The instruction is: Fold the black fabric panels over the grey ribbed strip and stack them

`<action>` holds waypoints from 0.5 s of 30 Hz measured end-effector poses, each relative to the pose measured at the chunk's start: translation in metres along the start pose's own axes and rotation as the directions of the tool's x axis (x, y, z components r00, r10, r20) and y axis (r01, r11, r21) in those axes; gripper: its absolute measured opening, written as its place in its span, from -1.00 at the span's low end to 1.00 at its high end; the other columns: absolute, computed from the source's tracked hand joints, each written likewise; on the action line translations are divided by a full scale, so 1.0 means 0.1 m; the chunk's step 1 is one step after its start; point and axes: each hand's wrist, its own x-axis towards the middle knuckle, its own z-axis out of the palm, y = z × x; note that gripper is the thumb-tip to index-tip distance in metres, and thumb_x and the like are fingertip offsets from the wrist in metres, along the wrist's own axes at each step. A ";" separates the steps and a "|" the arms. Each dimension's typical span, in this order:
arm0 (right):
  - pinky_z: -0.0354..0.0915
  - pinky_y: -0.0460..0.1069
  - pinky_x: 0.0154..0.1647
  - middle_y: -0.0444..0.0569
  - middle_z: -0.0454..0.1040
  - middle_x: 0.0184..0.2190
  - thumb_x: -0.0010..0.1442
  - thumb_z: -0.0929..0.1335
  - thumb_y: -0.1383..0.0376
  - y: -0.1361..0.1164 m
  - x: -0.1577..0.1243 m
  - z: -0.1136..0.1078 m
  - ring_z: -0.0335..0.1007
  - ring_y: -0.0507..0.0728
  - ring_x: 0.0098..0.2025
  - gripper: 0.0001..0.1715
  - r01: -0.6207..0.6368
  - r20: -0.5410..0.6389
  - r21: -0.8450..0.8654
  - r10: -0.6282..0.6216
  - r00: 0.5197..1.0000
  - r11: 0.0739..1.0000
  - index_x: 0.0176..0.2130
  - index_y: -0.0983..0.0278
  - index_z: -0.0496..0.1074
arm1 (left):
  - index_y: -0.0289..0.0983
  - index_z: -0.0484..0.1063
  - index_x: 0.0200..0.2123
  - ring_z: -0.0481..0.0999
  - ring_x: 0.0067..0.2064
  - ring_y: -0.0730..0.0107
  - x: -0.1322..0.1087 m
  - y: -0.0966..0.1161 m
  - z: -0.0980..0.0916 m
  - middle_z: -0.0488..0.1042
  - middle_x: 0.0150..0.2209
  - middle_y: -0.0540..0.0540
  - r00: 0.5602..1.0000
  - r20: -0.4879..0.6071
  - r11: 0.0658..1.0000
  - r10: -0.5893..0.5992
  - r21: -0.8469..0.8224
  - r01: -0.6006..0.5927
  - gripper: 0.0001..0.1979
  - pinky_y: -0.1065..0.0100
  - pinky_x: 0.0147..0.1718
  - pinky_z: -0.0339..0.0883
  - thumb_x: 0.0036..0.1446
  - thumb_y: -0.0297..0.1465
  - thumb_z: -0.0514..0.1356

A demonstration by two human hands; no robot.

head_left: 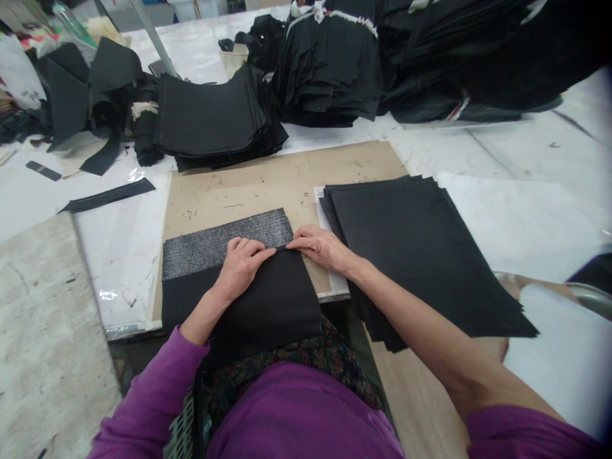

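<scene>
A black sheet [268, 293] with a speckled grey band [215, 248] along its far side lies at the table's front edge, its near part hanging over. My left hand [241, 264] rests on it, thumb and fingers closed on the black fold where the two surfaces meet. Near the right end of that fold, my right hand [318, 247] pinches the same edge between thumb and fingers. Under the sheet is a tan board [287, 178]. To the right of my right hand lies a stack of black sheets [406, 242], its near end past the table edge.
Across the back stand a curved stack of black pieces [205, 115], a tied black bundle [329, 70] and a large dark pile [459, 57]. A black strip [109, 196] lies left, beyond a stained pale board [48, 331]. A metal pole [153, 38] rises behind.
</scene>
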 end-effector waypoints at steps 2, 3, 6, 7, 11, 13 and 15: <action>0.32 0.05 -0.04 -0.02 0.47 -0.12 0.43 0.21 0.27 -0.02 -0.01 -0.01 0.35 0.16 -0.05 -0.66 0.019 0.035 -0.101 -0.015 0.999 0.995 -0.04 0.08 0.54 | -0.05 0.48 0.07 0.39 -0.11 0.30 0.00 -0.02 0.00 0.51 -0.13 -0.08 0.999 0.018 0.999 0.034 0.017 -0.034 -0.69 0.09 0.03 0.10 0.41 -0.43 0.03; 0.32 0.05 -0.05 -0.01 0.46 -0.10 0.43 0.20 0.31 -0.04 0.00 -0.02 0.33 0.16 -0.03 -0.64 0.030 0.060 -0.154 -0.021 0.998 0.988 -0.02 0.08 0.53 | -0.06 0.48 0.07 0.39 -0.11 0.30 0.01 -0.02 0.00 0.50 -0.12 -0.08 0.999 0.026 0.999 0.047 0.025 -0.047 -0.69 0.09 0.04 0.09 0.41 -0.44 0.02; 0.32 0.07 -0.04 0.03 0.45 -0.07 0.39 0.19 0.40 -0.11 0.03 -0.06 0.28 0.19 0.00 -0.61 0.083 0.135 -0.266 -0.049 0.990 0.960 0.02 0.15 0.50 | -0.09 0.47 0.08 0.38 -0.10 0.29 0.04 -0.01 -0.02 0.49 -0.13 -0.09 0.996 0.033 0.994 0.078 0.071 -0.080 -0.69 0.08 0.05 0.08 0.42 -0.43 0.02; 0.33 0.08 -0.03 0.05 0.45 -0.07 0.38 0.20 0.42 -0.15 0.03 -0.08 0.27 0.19 -0.01 -0.62 0.106 0.152 -0.278 -0.065 0.986 0.955 0.03 0.19 0.50 | -0.11 0.46 0.08 0.37 -0.10 0.29 0.04 0.01 -0.04 0.48 -0.13 -0.09 0.996 0.030 0.992 0.086 0.091 -0.089 -0.70 0.08 0.04 0.08 0.42 -0.42 0.02; 0.36 0.08 -0.02 0.07 0.47 -0.10 0.31 0.18 0.53 -0.23 -0.03 -0.13 0.32 0.15 -0.05 -0.55 0.157 0.121 -0.254 -0.129 0.984 0.954 0.03 0.25 0.49 | -0.14 0.47 0.05 0.35 -0.15 0.34 0.04 0.13 -0.15 0.45 -0.20 -0.06 0.994 0.001 0.981 0.112 0.157 -0.111 -0.73 0.14 -0.01 0.08 0.43 -0.40 0.02; 0.38 0.03 -0.04 0.04 0.47 -0.08 0.25 0.18 0.57 -0.14 -0.06 -0.09 0.37 0.11 -0.05 -0.45 0.171 0.089 -0.228 -0.154 0.984 0.958 0.06 0.19 0.48 | -0.14 0.47 0.03 0.33 -0.18 0.37 0.04 0.13 -0.16 0.43 -0.24 -0.05 0.992 -0.008 0.972 0.129 0.198 -0.125 -0.75 0.17 -0.02 0.08 0.43 -0.38 0.04; 0.41 0.00 -0.04 0.02 0.50 -0.08 0.20 0.17 0.59 0.00 -0.07 -0.02 0.42 0.09 -0.05 -0.35 0.202 0.041 -0.225 -0.198 0.979 0.953 0.11 0.12 0.47 | -0.13 0.46 0.04 0.32 -0.18 0.37 0.04 0.10 -0.13 0.42 -0.23 -0.04 0.989 -0.027 0.957 0.147 0.257 -0.135 -0.76 0.19 -0.04 0.08 0.42 -0.37 0.05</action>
